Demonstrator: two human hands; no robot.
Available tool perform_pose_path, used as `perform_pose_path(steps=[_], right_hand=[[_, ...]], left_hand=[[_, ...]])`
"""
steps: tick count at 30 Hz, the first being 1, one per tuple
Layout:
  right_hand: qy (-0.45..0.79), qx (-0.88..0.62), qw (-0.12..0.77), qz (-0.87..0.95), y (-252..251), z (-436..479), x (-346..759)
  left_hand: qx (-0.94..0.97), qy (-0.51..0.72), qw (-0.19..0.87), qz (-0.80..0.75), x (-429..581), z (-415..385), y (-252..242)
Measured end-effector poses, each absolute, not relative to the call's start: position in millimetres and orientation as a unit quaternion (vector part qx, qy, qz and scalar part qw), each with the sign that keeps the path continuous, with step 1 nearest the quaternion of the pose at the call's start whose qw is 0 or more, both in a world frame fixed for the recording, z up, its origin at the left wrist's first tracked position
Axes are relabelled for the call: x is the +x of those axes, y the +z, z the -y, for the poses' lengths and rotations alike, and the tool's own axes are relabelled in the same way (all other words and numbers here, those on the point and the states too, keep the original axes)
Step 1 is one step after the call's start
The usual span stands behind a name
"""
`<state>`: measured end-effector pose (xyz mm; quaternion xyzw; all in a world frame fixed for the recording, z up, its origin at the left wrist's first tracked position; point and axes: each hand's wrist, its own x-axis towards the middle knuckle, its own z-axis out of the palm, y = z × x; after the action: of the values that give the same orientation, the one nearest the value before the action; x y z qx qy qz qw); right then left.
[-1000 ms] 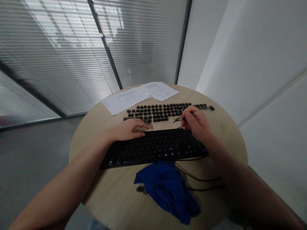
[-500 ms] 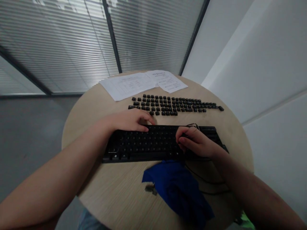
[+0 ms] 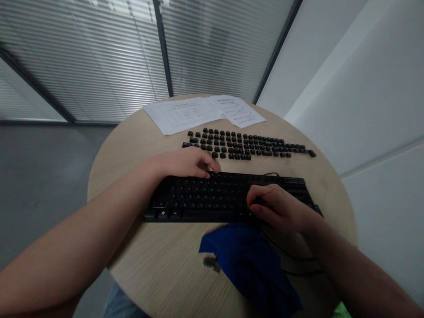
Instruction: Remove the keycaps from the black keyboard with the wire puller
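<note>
A black keyboard (image 3: 205, 194) lies across the round table, most of its surface showing many small pale marks where caps are off. My left hand (image 3: 190, 162) bears on its far edge, thumb over the top and fingers curled toward the back rim. My right hand (image 3: 270, 205) is closed low over the right part of the keyboard, fingertips pinched together near the front rows; what they hold, if anything, is hidden. Beyond the keyboard, black keycaps (image 3: 245, 143) lie in several rows.
White printed sheets (image 3: 185, 115) lie at the far side of the wooden table (image 3: 165, 260). Close to me are a blue cloth (image 3: 247, 260) and a small dark grey piece (image 3: 211, 263) beside it. A black cable (image 3: 291, 256) runs under my right forearm.
The view has shifted slightly. My right hand has moved a little nearer to me over the keyboard and stays closed. My left hand keeps its place at the far edge.
</note>
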<state>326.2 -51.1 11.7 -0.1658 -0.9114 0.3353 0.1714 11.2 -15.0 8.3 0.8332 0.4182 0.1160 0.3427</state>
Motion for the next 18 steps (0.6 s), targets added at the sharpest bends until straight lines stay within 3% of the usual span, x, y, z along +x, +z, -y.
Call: perform_pose_path(steps=[18], right_hand=[[0.35, -0.207, 0.173, 0.897, 11.8, 52.6, 325.8]], left_hand=[[0.819, 0.118, 0.353, -0.438, 11.7, 16.7, 8.4]])
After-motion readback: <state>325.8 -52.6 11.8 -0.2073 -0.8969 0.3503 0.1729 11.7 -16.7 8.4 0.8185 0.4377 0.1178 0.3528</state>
